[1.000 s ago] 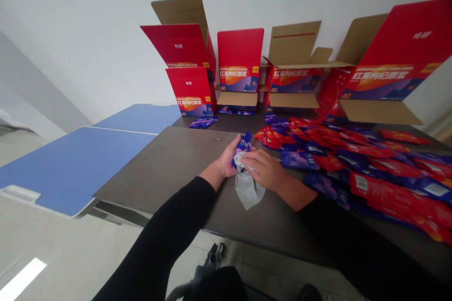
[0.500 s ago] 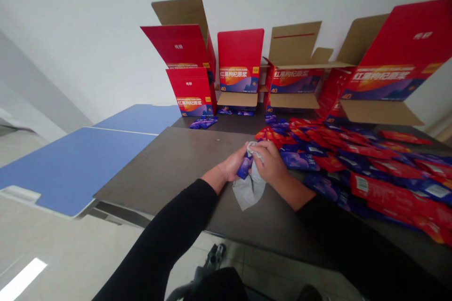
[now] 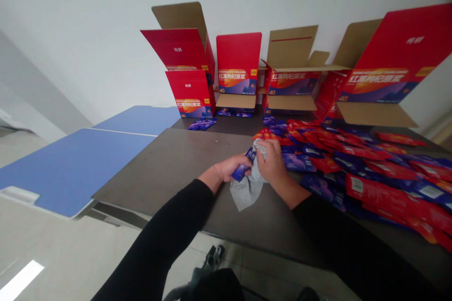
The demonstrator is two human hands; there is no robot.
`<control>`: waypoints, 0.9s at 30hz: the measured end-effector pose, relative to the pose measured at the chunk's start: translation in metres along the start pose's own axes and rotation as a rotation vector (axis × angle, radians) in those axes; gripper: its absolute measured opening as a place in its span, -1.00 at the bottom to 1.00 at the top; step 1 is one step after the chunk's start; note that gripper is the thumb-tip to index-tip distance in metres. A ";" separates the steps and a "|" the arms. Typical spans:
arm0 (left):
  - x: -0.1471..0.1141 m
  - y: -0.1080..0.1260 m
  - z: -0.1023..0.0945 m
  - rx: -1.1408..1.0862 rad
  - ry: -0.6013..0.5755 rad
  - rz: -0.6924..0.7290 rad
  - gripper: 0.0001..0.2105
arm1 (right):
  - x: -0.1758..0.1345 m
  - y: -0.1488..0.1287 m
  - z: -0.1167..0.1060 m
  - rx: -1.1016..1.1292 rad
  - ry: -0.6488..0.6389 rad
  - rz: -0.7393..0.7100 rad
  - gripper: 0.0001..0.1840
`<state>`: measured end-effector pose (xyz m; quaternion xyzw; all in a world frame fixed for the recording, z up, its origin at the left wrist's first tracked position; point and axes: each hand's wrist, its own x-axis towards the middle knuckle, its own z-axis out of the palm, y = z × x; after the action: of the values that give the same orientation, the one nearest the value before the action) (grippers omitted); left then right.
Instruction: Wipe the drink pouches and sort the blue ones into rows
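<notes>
A purple sachet (image 3: 240, 172) is gripped in my left hand (image 3: 229, 168), its upper end pointing up and to the right. My right hand (image 3: 272, 162) is closed on a grey cloth (image 3: 246, 194), which bunches up at the fingers and hangs down onto the dark table (image 3: 169, 164). Cloth and sachet are close together between the two hands; whether they touch is hard to make out. Beside my right hand a heap of red sachets (image 3: 381, 190) and purple sachets (image 3: 298, 162) spreads over the right side of the table.
Red cartons with raised flaps stand along the wall: a stacked pair at left (image 3: 192, 94), then a carton (image 3: 237, 63), another (image 3: 291, 80) and a wide one (image 3: 376, 77). Few purple sachets (image 3: 202, 124) lie before the left stack. A blue table (image 3: 77, 164) adjoins at left.
My hands have moved slightly apart. The sachet's top end now shows clear of the cloth, and the bunched cloth has shifted right with my right hand.
</notes>
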<state>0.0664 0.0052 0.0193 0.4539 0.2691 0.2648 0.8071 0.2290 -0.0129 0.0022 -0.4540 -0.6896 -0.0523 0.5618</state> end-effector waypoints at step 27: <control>0.007 0.044 -0.019 -0.604 0.390 0.111 -0.69 | -0.004 0.009 0.007 0.006 -0.228 -0.012 -0.81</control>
<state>0.0504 0.0405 0.0484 0.1501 0.3027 0.4575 0.8225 0.2300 -0.0059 -0.0080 -0.4512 -0.7519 -0.0015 0.4807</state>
